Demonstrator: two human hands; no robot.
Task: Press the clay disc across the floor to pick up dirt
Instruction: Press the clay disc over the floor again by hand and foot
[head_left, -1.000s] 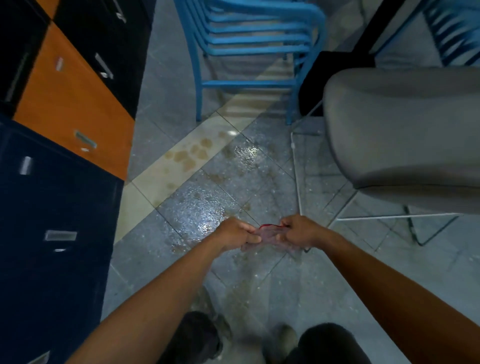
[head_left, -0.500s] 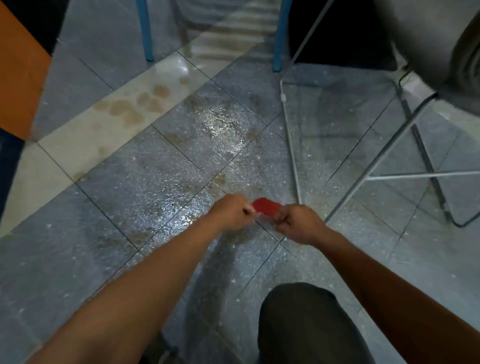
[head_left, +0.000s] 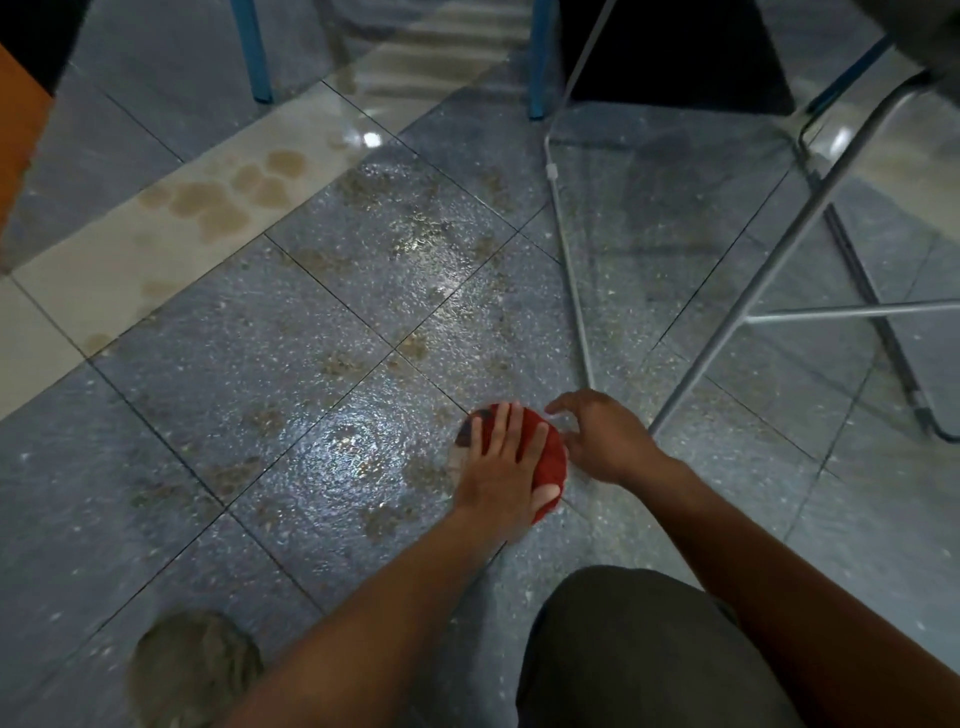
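The red clay disc (head_left: 551, 457) lies flat on the grey speckled floor tiles (head_left: 322, 332), just below the middle of the view. My left hand (head_left: 498, 462) rests palm-down on top of it, fingers stretched forward and slightly apart, holding it against the floor. My right hand (head_left: 602, 441) hovers at the disc's right edge with its fingers spread and nothing in it; whether its fingertips touch the disc I cannot tell. Brownish dirt patches (head_left: 384, 519) dot the tiles to the left of and beyond the disc.
Grey metal chair legs (head_left: 727, 332) stand close on the right, and a thin metal rod (head_left: 571, 270) runs down toward my right hand. Blue chair legs (head_left: 537, 62) stand at the top. A pale stained tile strip (head_left: 218, 202) crosses the upper left. My shoe (head_left: 192, 670) and knee (head_left: 639, 644) are below.
Both hands held the disc in the air between them; now it lies on the floor under my flat left palm. My right hand has let go. The view has dropped closer to the floor.
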